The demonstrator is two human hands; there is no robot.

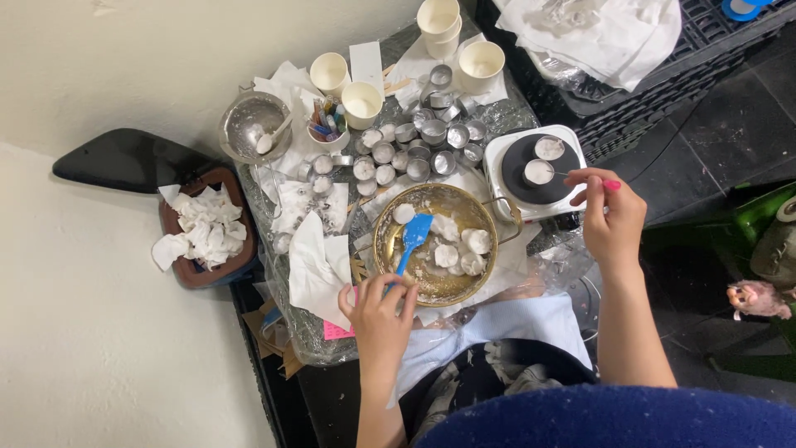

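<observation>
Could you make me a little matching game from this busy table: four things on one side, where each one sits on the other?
Things:
1. blue spatula
2. two small white-filled tins
3. crumpled white tissues
4. coloured pens

Places:
A. on the black hotplate
B. in a small white cup
C. in the brass bowl, held by the left hand
D. in the brown tray

Pairs: 1-C, 2-A, 3-D, 4-B

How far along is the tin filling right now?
Done: several small tins on the table already hold white fill. In hand: the left hand grips a blue spatula in the brass pan among white lumps, while the right hand reaches to two tins on the hot plate. Left: empty tins and the lumps in the pan.
</observation>
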